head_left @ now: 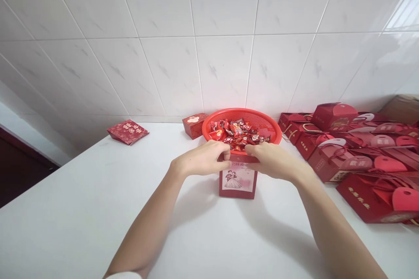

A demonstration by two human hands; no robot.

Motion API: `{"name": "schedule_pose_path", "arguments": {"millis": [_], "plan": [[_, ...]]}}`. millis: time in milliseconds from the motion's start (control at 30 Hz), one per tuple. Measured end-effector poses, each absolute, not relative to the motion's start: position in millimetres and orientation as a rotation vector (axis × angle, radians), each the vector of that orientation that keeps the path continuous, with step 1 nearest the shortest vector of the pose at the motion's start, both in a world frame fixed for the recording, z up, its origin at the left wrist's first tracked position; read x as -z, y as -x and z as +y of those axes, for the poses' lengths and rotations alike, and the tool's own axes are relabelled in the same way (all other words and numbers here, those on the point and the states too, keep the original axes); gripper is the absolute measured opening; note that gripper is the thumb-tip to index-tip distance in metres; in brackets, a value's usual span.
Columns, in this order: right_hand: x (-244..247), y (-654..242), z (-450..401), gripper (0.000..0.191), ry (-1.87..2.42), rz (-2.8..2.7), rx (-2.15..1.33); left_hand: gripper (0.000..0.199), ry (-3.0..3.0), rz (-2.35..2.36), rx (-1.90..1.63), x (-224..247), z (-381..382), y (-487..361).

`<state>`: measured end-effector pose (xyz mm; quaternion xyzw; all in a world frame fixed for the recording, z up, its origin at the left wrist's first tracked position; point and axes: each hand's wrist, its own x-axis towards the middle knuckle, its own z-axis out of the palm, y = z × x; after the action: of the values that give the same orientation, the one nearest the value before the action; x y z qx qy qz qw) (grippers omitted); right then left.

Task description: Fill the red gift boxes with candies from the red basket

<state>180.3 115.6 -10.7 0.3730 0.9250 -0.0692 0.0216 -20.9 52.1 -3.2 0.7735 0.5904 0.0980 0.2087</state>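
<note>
A small dark-red box [238, 179], apparently of thin card, stands upright on the white tabletop [98, 209], its pale front panel printed with a couple in wedding dress. It is probably light and fairly stiff along its folded edges, though its walls would likely dent or buckle under a hard squeeze. Its surface looks smooth, perhaps a little slick. The upper side edges seem the best place to take hold, with light, even pressure from both sides.

The box's top lies between the person's hands. The left hand [209, 158] has its fingers curled in, with thumb and forefinger pinching the upper left corner; the right hand [275, 161] pinches the upper right corner in the same manner. The lower part of the box shows below the fingers, untouched. How the fingertips sit behind the top edge cannot be told.

Just behind the box is a round red plastic basket [205, 133] with perforated walls, holding red-wrapped sweets [236, 130]. A red patterned carton [194, 127] is beside its left rim, and a red packet with pale lettering [128, 132] lies farther left. To the right, many red gift boxes with rounded handle flaps [363, 198] crowd together near the white tiled wall [229, 74].
</note>
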Motion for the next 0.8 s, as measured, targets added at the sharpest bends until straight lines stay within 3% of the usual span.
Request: {"name": "schedule_pose_path", "arguments": {"millis": [167, 333, 533, 800], "plan": [[13.7, -181.9, 125.1, 0.012, -1.06, 2.82, 0.393, 0.006, -2.159, 1.575, -0.319, 5.0, 58.3, 29.1], [8.9, -190.1, 126.8, 0.027, -0.958, 2.902, 0.539, 0.011, -2.161, 1.594, -0.306, 6.9, 63.5, 29.8], [11.4, -188.0, 133.2, 0.016, -0.922, 2.961, 0.602, 0.01, -2.21, 1.619, -0.281, 8.9, 66.6, 26.5], [33.0, -190.4, 142.9, 0.024, -0.919, 3.102, 0.873, 0.02, -2.281, 1.555, -0.272, 14.4, 70.7, 30.8]]}}
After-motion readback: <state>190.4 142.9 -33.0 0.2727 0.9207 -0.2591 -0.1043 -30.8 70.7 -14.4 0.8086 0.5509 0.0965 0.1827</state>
